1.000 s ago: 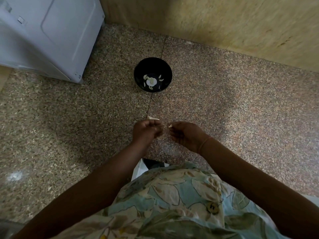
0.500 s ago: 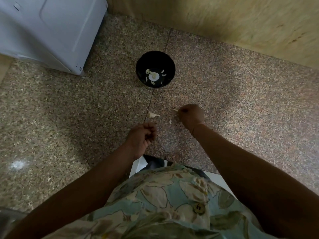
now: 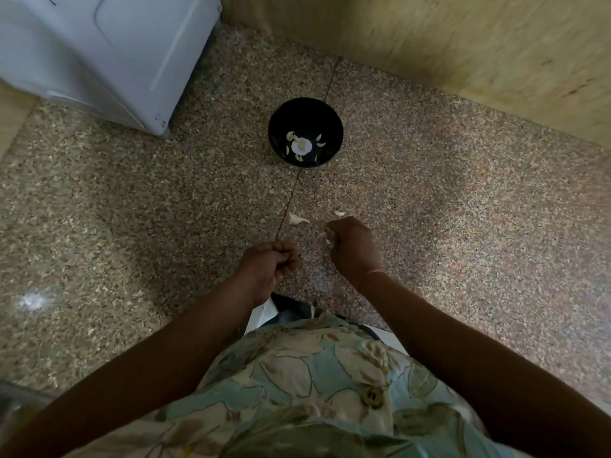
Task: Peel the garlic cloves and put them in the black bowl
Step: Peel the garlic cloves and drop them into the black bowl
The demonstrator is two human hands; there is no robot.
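1. Head view, right hand (image 3: pixel 353 249): low over the floor with its fingers bent under. The fingertips meet a pale scrap (image 3: pixel 327 240). Whether they pinch it or only touch it cannot be told. A thin wrist band (image 3: pixel 372 274) sits just behind the hand.
2. Left hand (image 3: pixel 269 262): just beside the right hand but apart from it, fingers curled into a fist. What it encloses, if anything, is hidden.
3. Garlic piece (image 3: pixel 296 219): pale and pointed, loose on the floor just beyond the left hand, by the floor seam. It looks like skin or a stub, though this is uncertain.
4. Skin flake (image 3: pixel 340 213): small and pale, on the floor just past the right hand's knuckles.
5. Black bowl (image 3: pixel 276 127): upright on the floor, well beyond both hands, on the same seam. Inside are several pale cloves (image 3: pixel 290 136) scattered around a white round patch (image 3: pixel 301 146). The patch may be garlic or a mark on the bowl.
6. Floor (image 3: pixel 132 209): speckled stone.
7. White appliance (image 3: pixel 99 54): far left. A panelled wall (image 3: pixel 429 44) runs behind. A floral shirt (image 3: pixel 314 375) fills the near edge.
8. Progress, as a judgement: partly done, since some cloves are already in the bowl. No stock of unpeeled garlic is in view, so the amount left cannot be told. The current step appears to be handling loose skin between cloves.
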